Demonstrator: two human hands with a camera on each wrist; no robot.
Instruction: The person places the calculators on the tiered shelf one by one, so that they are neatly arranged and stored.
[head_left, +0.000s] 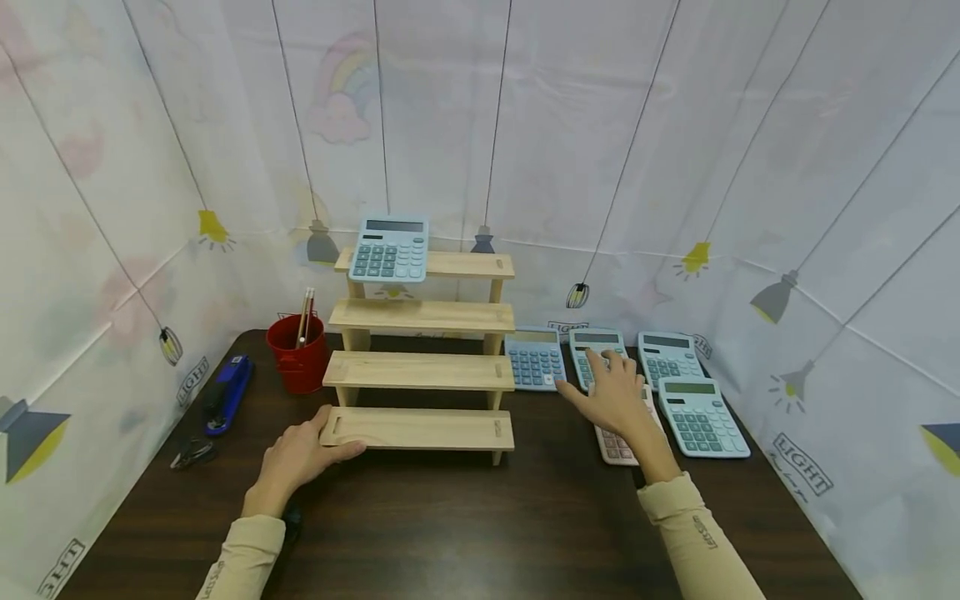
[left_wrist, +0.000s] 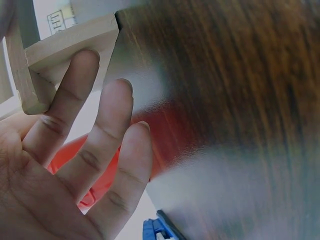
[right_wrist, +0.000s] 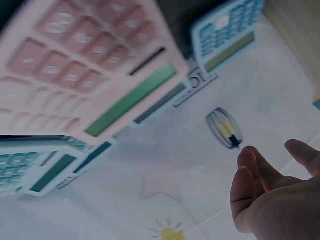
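The wooden stand is just off my left fingers, toward 12 o'clock on the dark table; its long axis runs from 9 to 3, and its four steps climb toward 12, the lowest nearest me. My left hand is at its 9 o'clock end, thumb along the lowest step's front edge. The fingers that show below are fairly straight and apart, one tip against the stand's leg.

My right hand is over at 2 o'clock, fingers loosely spread and pinching nothing. Under that hand and wrist lies the pink calculator, long axis from 11 to 5, keys toward me, screen end away. My own hand blocks much of it from above, and covers the lower part of the light blue calculator just beyond.

Two more pale calculators lie on its 3 o'clock side, also pointing near 11. The blue calculator sits between them and the stand, screen toward 12. Another calculator rests on the top step, left of centre, screen edge farthest from me.

Toward 10 stand a red bucket holding pencils and a blue stapler, its length from 1 to 7.
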